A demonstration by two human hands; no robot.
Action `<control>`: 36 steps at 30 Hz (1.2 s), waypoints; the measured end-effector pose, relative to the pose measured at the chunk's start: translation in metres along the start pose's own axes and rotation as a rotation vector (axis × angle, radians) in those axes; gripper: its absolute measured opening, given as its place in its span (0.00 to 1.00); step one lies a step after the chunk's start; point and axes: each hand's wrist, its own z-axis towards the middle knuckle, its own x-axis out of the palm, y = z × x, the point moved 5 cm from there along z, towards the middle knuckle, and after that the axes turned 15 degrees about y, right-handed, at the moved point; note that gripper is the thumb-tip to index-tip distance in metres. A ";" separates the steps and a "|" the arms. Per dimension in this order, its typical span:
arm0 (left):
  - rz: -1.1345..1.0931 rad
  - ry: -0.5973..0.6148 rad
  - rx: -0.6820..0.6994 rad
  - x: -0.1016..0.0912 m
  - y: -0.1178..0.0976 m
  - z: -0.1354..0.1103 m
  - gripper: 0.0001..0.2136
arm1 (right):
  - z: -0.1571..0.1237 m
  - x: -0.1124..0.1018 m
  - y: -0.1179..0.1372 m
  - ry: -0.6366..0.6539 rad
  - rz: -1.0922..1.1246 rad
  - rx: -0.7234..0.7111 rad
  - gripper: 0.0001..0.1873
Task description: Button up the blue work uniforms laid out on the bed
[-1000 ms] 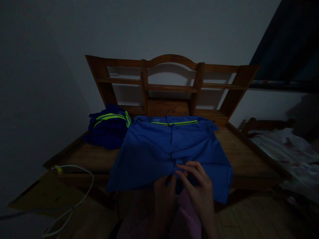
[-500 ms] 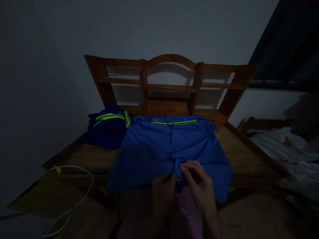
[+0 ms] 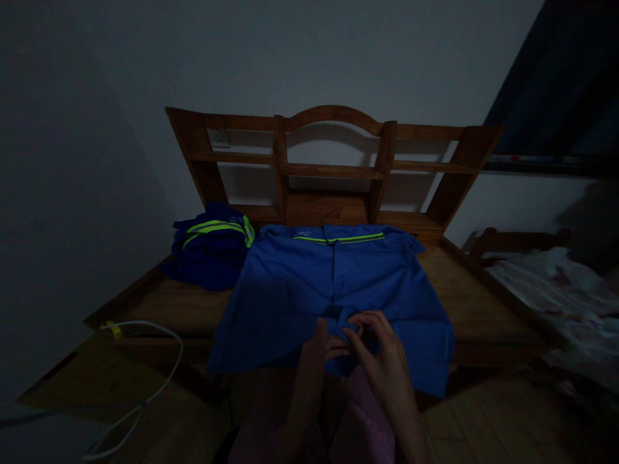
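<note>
A blue work jacket (image 3: 290, 290) lies spread over the desk, with a yellow-green strip across its upper part and its lower hem hanging over the front edge. At the hem of the front placket, my right hand (image 3: 382, 351) pinches the cloth between thumb and fingers. Just left of it is my left hand (image 3: 319, 351), thumb raised apart and fingers stretched toward the right hand by the placket. Dim light hides any button at the fingertips. A darker blue folded garment (image 3: 207, 254) with bright yellow-green bands sits left of the jacket.
Behind the jacket stands a wooden shelf unit (image 3: 333, 171) on the wooden desk (image 3: 464, 303). A white cable (image 3: 181, 354) loops at the lower left by a yellowish board (image 3: 82, 380). Pale bedding (image 3: 561, 283) lies at the right.
My left hand has loosened from its pinch at the hem, its thumb lifting away from the fingers. My right hand stays at the placket, its fingers slightly shifted.
</note>
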 end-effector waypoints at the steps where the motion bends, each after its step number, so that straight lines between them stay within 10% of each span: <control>1: 0.006 0.003 -0.027 0.001 0.001 0.000 0.24 | 0.000 0.001 0.000 0.001 -0.006 -0.002 0.04; 22: 0.121 -0.021 -0.042 -0.001 0.005 -0.008 0.05 | -0.009 0.008 0.008 0.047 -0.145 0.095 0.06; 36: -0.286 0.134 -0.226 0.003 0.033 -0.001 0.08 | -0.011 0.008 0.007 0.015 -0.133 0.120 0.06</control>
